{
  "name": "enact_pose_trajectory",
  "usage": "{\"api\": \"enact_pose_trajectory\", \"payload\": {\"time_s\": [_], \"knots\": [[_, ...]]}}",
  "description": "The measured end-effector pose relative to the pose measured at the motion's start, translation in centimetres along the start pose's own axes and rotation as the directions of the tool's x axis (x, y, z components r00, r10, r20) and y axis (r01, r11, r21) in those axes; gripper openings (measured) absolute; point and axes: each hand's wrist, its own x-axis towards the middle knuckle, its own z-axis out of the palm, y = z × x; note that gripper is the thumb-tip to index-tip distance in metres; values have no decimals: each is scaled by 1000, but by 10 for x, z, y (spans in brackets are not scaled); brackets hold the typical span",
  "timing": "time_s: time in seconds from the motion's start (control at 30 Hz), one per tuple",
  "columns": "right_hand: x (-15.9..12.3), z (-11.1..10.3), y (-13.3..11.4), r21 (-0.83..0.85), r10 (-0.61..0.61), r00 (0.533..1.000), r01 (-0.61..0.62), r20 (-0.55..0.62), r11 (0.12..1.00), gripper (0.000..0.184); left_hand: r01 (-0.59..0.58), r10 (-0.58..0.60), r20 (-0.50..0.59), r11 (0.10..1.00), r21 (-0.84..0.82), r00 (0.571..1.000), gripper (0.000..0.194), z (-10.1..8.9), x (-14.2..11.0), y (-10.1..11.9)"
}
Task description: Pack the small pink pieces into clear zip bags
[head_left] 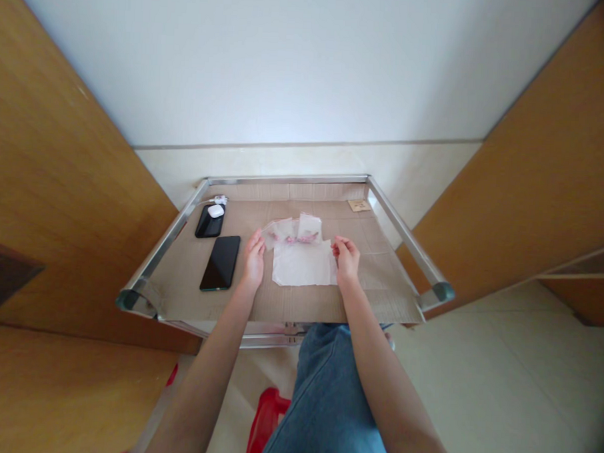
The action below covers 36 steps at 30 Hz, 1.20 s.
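Observation:
Several small clear plastic bags (292,230) with pink contents lie bunched on the cardboard-covered table top (303,303). Below them is a white translucent sheet (303,265). My left hand (254,259) pinches the left edge of the bags. My right hand (346,258) pinches the upper right edge of the white sheet. Left of my left hand lies a black smartphone (221,263). Further back is a second black phone (209,221), with a white earbud case (215,211) resting on it.
A metal frame (284,179) borders the table's back and sides. A small tan card (359,205) lies in the back right corner, and a white cable (220,199) sits at the back left. Wooden panels stand on both sides, and a white wall rises behind.

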Motion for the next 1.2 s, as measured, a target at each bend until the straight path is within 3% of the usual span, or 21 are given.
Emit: {"api": "enact_pose_trajectory", "payload": {"time_s": [1.2], "knots": [[1,0,1,44,13,1000,-12,-5,999,21,18,-19,-23,1000,-17,1000,25,5,-2,5]]}}
